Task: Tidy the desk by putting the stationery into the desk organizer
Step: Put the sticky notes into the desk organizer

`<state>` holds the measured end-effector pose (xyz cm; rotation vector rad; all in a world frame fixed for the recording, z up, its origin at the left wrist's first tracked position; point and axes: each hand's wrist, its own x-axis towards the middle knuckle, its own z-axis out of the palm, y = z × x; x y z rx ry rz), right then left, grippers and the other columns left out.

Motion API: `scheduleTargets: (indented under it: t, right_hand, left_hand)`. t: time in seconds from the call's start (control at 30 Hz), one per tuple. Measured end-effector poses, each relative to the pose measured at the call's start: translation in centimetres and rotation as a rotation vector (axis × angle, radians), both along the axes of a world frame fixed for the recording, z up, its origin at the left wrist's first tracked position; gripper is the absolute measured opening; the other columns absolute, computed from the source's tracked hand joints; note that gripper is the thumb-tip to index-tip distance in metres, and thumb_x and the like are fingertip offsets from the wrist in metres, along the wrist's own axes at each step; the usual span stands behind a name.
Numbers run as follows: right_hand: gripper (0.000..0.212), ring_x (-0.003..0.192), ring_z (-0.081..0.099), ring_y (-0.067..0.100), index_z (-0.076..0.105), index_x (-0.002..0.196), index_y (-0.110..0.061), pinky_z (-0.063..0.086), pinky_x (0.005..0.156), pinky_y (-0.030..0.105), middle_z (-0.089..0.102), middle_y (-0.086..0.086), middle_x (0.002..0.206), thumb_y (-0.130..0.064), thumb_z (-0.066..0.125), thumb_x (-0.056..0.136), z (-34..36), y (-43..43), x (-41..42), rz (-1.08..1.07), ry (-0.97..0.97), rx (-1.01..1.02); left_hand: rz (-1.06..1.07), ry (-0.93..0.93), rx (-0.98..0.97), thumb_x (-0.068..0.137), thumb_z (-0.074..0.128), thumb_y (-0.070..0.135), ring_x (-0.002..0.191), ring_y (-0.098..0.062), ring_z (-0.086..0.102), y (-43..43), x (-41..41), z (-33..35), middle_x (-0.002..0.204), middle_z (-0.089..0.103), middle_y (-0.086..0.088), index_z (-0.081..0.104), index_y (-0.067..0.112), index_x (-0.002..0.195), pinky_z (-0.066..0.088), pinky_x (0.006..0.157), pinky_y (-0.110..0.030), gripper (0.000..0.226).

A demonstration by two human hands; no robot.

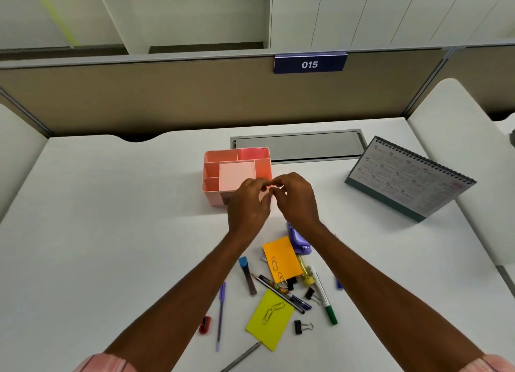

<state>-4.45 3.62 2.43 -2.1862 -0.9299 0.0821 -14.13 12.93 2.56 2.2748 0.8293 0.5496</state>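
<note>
Left hand [248,204] and right hand [295,201] pinch a small pink item [271,188] over the organizer [223,157] front; white desk [111,204], beige partition [139,98].

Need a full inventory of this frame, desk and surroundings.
desk organizer: 1, pink, desk centre
sticky notes: 2, orange and yellow, near pile
paper clips: 4, metal, two per note
binder clips: 3, black, around notes
marker: 1, green-capped, pile's right
purple pen: 1, purple, pile's left
sharpener: 1, red, far left
lead tube: 1, blue-capped, beside orange note
pen bundle: about 3, dark, between notes
stapler: 1, purple, beyond orange note
grey pencil: 1, grey, bottom edge
desk calendar: 1, teal-based, right rear
cable hatch: 1, grey, behind organizer
number plate: 1, blue, partition
left hand, right hand: fingertips meeting before organizer; held item unclear
</note>
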Motion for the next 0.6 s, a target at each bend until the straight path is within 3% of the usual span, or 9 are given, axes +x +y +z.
scheduleTargets:
  t: [0.13, 0.23, 0.33, 0.47, 0.6]
  right_hand:
    - [0.020, 0.101, 0.062, 0.019, 0.074, 0.112, -0.017, 0.052, 0.082, 0.034, 0.069, 0.001, 0.106, -0.022, 0.074, 0.093, -1.9, -2.9, -1.4, 0.024, 0.073, -0.098]
    - [0.041, 0.118, 0.053, 0.021, 0.069, 0.126, -0.024, 0.050, 0.087, 0.036, 0.068, -0.002, 0.122, -0.029, 0.080, 0.087, -3.1, -4.5, -2.2, 0.141, 0.054, -0.365]
    - [0.053, 0.120, 0.051, 0.024, 0.067, 0.129, -0.025, 0.049, 0.090, 0.038, 0.067, -0.002, 0.126, -0.028, 0.082, 0.078, -3.7, -5.6, -2.8, 0.275, -0.084, -0.577]
    - [0.053, 0.116, 0.051, 0.026, 0.065, 0.125, -0.022, 0.047, 0.089, 0.037, 0.068, -0.001, 0.120, -0.025, 0.079, 0.074, -4.3, -6.2, -3.3, 0.338, -0.205, -0.742]
    - [0.050, 0.119, 0.053, 0.027, 0.066, 0.125, -0.021, 0.046, 0.092, 0.037, 0.067, 0.002, 0.119, -0.021, 0.078, 0.076, -4.3, -6.3, -3.5, 0.321, -0.186, -0.752]
  left_hand:
    - [-0.082, 0.099, -0.017, 0.096, 0.074, 0.033, 0.104, -0.013, 0.066, -1.8, -2.4, -1.4, 0.113, 0.072, 0.007, 0.070, 0.026, 0.123, 0.057, 0.080, -0.030, 0.028]
    - [-0.165, 0.355, -0.032, 0.092, 0.077, 0.035, 0.115, -0.018, 0.063, -2.4, -3.9, -2.8, 0.122, 0.068, 0.002, 0.068, 0.027, 0.130, 0.057, 0.089, -0.036, 0.040]
    - [-0.206, 0.581, -0.008, 0.088, 0.079, 0.039, 0.124, -0.025, 0.057, -2.9, -4.9, -4.0, 0.131, 0.062, -0.004, 0.065, 0.026, 0.136, 0.054, 0.097, -0.041, 0.052]
    - [-0.196, 0.653, 0.003, 0.089, 0.077, 0.044, 0.124, -0.026, 0.055, -3.7, -5.7, -5.1, 0.130, 0.062, -0.004, 0.065, 0.026, 0.133, 0.050, 0.096, -0.040, 0.049]
    - [-0.149, 0.626, 0.028, 0.090, 0.076, 0.043, 0.117, -0.025, 0.060, -4.1, -5.7, -5.1, 0.122, 0.070, -0.002, 0.071, 0.025, 0.124, 0.050, 0.091, -0.039, 0.039]
